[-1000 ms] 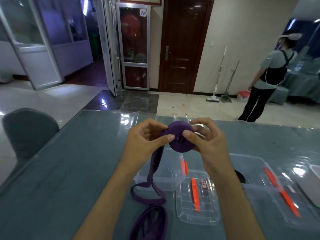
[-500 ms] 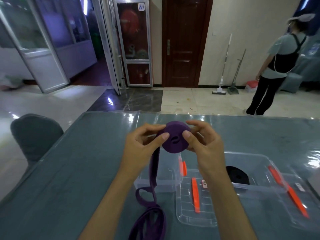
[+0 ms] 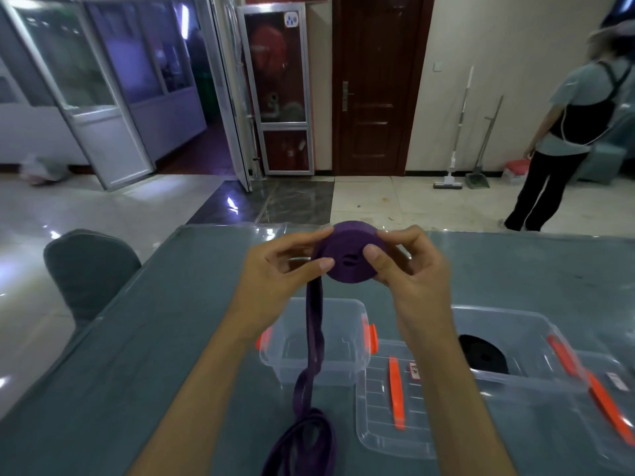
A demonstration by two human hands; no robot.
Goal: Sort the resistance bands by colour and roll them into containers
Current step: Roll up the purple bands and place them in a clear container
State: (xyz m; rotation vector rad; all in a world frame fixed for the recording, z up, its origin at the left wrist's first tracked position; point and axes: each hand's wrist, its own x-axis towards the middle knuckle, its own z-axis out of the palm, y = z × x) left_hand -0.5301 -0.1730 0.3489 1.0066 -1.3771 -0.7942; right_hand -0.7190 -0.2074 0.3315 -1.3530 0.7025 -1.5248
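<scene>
Purple band [image 3: 350, 257] unmarked; lid sticker [image 3: 414, 370] illegible.

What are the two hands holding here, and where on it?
Both the left hand and the right hand pinch the rolled coil of the purple resistance band at its sides; the unrolled tail hangs free.

Above a grey table [image 3: 103, 389], the left hand [image 3: 275, 269] and the right hand [image 3: 409, 269] pinch a partly rolled purple band [image 3: 348, 252] between thumbs and fingers, and its loose tail hangs down past a clear box [image 3: 319, 338] to lie on the table. To the right of that box lie a clear lid [image 3: 381, 417] with an orange clip and a second clear box [image 3: 522, 341] holding a rolled black band [image 3: 482, 353]. Beyond the table are a grey chair [image 3: 86, 266], a dark wooden door [image 3: 374, 84], a mop [image 3: 453, 132] against the wall and a person [image 3: 570, 132] standing with their back turned.
</scene>
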